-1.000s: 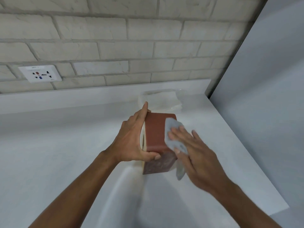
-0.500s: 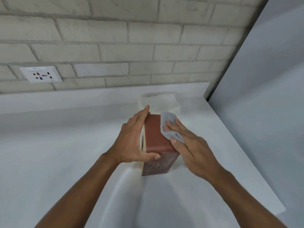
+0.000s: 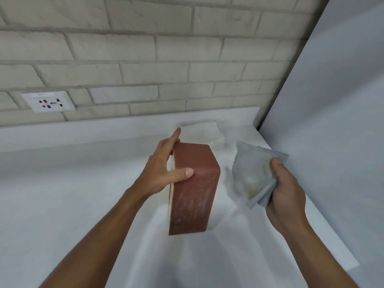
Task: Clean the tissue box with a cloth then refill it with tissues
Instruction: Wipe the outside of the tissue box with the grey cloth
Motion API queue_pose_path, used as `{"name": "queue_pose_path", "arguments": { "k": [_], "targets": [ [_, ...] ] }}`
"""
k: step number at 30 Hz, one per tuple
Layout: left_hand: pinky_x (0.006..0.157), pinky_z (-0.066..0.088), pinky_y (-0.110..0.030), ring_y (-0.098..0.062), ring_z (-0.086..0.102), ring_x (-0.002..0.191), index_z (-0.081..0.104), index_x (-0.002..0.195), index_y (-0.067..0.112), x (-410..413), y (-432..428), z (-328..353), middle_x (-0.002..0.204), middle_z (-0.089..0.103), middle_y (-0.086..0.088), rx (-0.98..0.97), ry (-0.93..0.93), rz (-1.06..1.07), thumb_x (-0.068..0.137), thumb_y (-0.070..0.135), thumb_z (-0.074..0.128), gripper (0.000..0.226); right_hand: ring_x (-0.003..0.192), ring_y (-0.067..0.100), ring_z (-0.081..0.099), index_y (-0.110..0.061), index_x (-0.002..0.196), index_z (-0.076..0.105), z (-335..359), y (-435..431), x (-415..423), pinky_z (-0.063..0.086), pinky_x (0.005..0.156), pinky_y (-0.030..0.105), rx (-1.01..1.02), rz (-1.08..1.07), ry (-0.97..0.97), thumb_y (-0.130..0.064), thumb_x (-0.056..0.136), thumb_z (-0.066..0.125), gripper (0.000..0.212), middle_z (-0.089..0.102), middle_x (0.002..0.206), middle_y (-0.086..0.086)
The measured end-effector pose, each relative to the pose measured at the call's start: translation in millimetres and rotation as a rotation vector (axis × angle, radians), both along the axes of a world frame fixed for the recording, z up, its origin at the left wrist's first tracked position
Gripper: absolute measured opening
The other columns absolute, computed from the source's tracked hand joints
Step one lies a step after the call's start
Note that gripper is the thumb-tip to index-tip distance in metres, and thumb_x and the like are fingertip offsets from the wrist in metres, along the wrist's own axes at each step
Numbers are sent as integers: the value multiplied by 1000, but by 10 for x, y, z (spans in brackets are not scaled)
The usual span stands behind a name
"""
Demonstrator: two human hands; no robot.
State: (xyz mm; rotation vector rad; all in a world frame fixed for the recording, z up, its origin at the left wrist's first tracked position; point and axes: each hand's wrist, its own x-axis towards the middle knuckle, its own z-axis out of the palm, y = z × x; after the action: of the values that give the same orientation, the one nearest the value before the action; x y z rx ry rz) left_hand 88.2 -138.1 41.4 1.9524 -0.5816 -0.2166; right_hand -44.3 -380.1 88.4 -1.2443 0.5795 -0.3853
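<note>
Squarely on end, the reddish-brown tissue box (image 3: 195, 183) stands on the white counter (image 3: 72, 194). The left hand (image 3: 160, 173) grips its top, thumb across the near face and fingers down the left side. To the right, clear of the box, the right hand (image 3: 286, 194) clutches a grey cloth (image 3: 251, 169). A clear-wrapped tissue pack (image 3: 201, 132) lies behind; a socket (image 3: 49, 101) is on the brick wall (image 3: 187, 59).

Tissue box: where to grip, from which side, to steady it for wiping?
Grip the tissue box at its upper end, across the narrow thickness, from the left. It stands on end on the counter, so a high pinch likely stops tipping and leaves the right side free for the cloth.
</note>
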Motion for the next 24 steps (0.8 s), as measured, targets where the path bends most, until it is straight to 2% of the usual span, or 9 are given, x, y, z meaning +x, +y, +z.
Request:
{"name": "queue_pose_path", "arguments": {
  "k": [4,9,11,13,16,17,20,21,24],
  "targets": [
    [121,32,-54,-15,44,139,26,158,53,35,-1,27,147,41,12,20,53,74,51,105,52,121,104,10,69,-43,115,71,-66,59,15,45,100,37,-225,206,44,-43,102,42,31,75,109,-11],
    [121,31,-54,-21,40,141,25,156,55,20,-53,66,149,38,11,71,88,123,51,107,47,119,104,-7,65,-39,129,55,-95,230,73,46,78,4,-317,453,-19,-32,104,32,35,70,113,-24],
    [120,30,-54,-21,38,143,22,156,56,-27,-92,75,154,35,9,125,27,108,57,102,46,112,116,-3,60,-38,133,54,-118,316,112,47,90,9,-342,529,-13,-36,105,34,34,67,124,-20],
    [121,31,-48,-17,34,146,12,157,57,-83,-98,56,159,27,8,122,-22,63,57,101,51,116,131,1,49,-36,138,52,-167,350,139,39,111,26,-413,553,-36,-44,103,38,38,58,138,-19],
    [111,29,-12,17,24,140,-13,155,59,-145,-75,12,160,16,14,33,-10,-3,53,89,72,135,134,1,46,-35,138,54,-192,301,171,33,114,34,-481,566,-47,-44,100,40,42,55,140,-22],
    [109,28,-9,22,20,140,-19,152,60,-166,-71,9,160,15,14,22,-21,-2,53,86,75,140,130,1,50,-34,136,57,-178,267,192,37,112,34,-515,569,-22,-45,100,40,41,59,136,-21],
    [120,34,-36,-3,20,154,-28,150,59,-227,-113,23,163,17,10,39,-94,-24,52,87,77,146,98,2,67,-34,113,69,-132,125,349,53,93,39,-685,550,121,-52,100,43,34,73,102,-17],
    [121,35,-43,-8,21,155,-29,150,58,-246,-138,30,165,17,8,40,-118,-42,52,84,79,148,96,2,67,-36,111,69,-102,87,417,52,92,38,-728,551,163,-53,100,43,33,73,100,-18],
    [125,29,-45,-10,14,158,-31,151,54,-258,-213,39,168,12,8,32,-164,-116,53,70,88,155,129,2,49,-41,138,53,60,137,620,36,107,26,-902,657,180,-52,102,39,40,54,141,-19]
  ]
}}
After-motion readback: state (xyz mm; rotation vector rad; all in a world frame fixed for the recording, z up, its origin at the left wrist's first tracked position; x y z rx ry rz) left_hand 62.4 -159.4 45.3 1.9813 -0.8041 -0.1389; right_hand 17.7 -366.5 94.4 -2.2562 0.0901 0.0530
